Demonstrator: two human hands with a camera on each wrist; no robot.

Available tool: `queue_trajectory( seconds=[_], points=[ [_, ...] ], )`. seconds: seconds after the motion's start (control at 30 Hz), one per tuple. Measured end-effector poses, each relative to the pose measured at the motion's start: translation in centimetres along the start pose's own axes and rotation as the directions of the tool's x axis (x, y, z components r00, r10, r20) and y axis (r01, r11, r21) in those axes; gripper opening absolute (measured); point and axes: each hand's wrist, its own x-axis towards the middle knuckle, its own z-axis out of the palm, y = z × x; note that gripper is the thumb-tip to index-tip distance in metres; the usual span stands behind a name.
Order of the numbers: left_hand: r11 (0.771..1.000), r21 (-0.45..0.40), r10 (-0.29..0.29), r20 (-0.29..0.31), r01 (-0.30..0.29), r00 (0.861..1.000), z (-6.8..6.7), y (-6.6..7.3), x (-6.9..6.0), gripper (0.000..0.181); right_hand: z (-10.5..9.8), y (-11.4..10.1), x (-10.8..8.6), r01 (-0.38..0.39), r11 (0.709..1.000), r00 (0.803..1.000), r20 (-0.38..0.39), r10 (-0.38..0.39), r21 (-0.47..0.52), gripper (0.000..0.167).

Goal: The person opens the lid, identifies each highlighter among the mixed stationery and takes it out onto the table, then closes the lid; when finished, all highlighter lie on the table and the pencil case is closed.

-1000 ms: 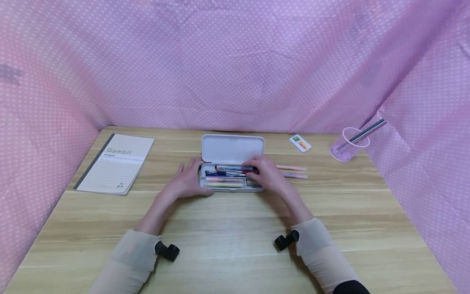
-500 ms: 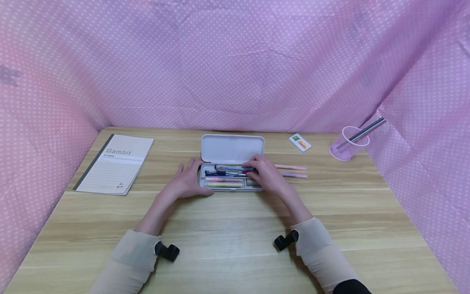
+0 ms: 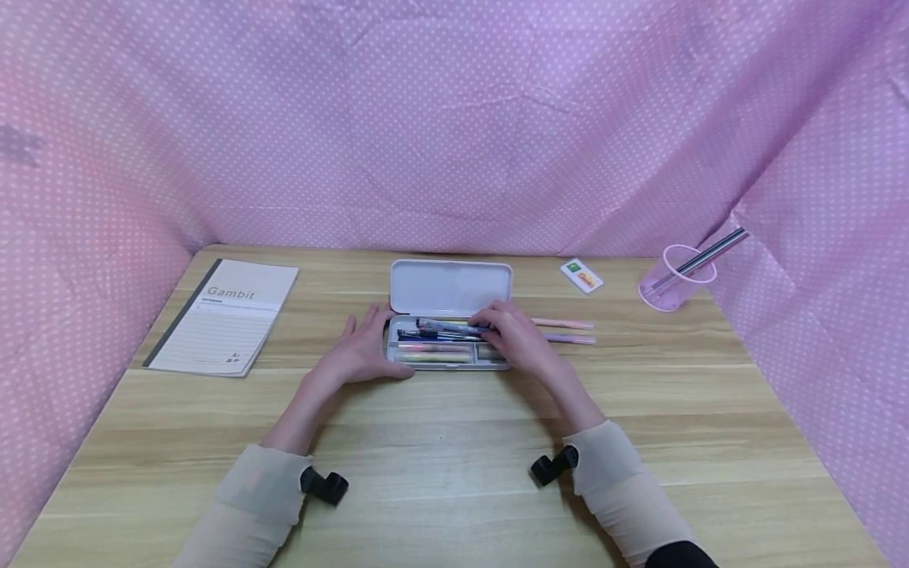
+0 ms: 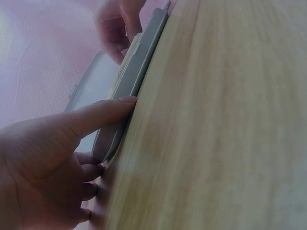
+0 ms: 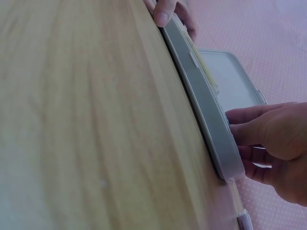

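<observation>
A white pencil case (image 3: 450, 286) lies with its lid up, holding several pens and a yellow stick-like item (image 5: 206, 69). My left hand (image 3: 358, 351) grips the case's left end; in the left wrist view its thumb presses the front wall of the case (image 4: 141, 62) and the other fingers bend near the end. Over the right part of the tray, my right hand (image 3: 521, 339) pinches a blue-grey pen (image 3: 450, 325) that lies above other pens. The pen's right end is hidden by the fingers. Two pink and purple pens (image 3: 571, 339) stick out past the case's right end.
A notebook (image 3: 227, 315) lies at the left of the wooden table (image 3: 440, 473). Behind and right of the case is a white eraser-like block (image 3: 582, 276). At the far right, a pink cup (image 3: 663, 296) holds dark sticks. Pink dotted cloth (image 3: 454, 142) hangs behind.
The pen at my right fingertips has tilted slightly against the others, and those fingers have shifted a little. My left hand and the case have stayed in place.
</observation>
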Motion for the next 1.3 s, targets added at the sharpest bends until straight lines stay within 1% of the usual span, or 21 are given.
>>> queue_trajectory(
  seconds=[0.3,0.53,0.83,1.0,1.07,1.13,1.3],
  points=[
    [1.0,-0.006,0.002,-0.001,-0.002,1.0,0.0,0.0,-0.1,0.102,0.1,0.0,0.0,-0.004,1.0,1.0,-0.004,0.004,-0.004,0.022],
    [1.0,-0.004,0.003,-0.006,-0.003,1.0,0.1,0.1,-0.2,0.101,0.1,0.0,-0.1,0.012,1.0,1.0,-0.017,-0.012,-0.004,0.023],
    [1.0,-0.017,0.009,-0.015,-0.009,1.0,0.0,0.2,-0.2,0.102,-0.9,0.3,-0.8,0.0,1.0,0.999,-0.037,0.001,0.014,0.023],
    [1.0,-0.011,0.007,-0.008,-0.007,1.0,0.0,0.3,-0.2,0.104,-2.2,1.4,-2.2,-0.003,0.999,0.998,-0.065,0.006,0.047,0.025],
    [1.0,-0.01,0.005,-0.007,-0.005,1.0,-0.1,0.4,-0.2,0.103,-2.7,2.2,-3.0,0.002,0.999,0.997,-0.081,0.002,0.049,0.025],
    [1.0,-0.01,0.004,-0.007,-0.005,1.0,-0.2,0.4,-0.1,0.102,-3.2,3.2,-3.9,-0.007,0.999,0.997,-0.082,0.011,0.049,0.026],
    [1.0,-0.009,0.005,-0.005,-0.005,1.0,-0.1,0.1,-0.1,0.102,-4.4,5.7,-6.3,0.002,0.997,0.996,-0.084,0.004,0.077,0.029]
  ],
)
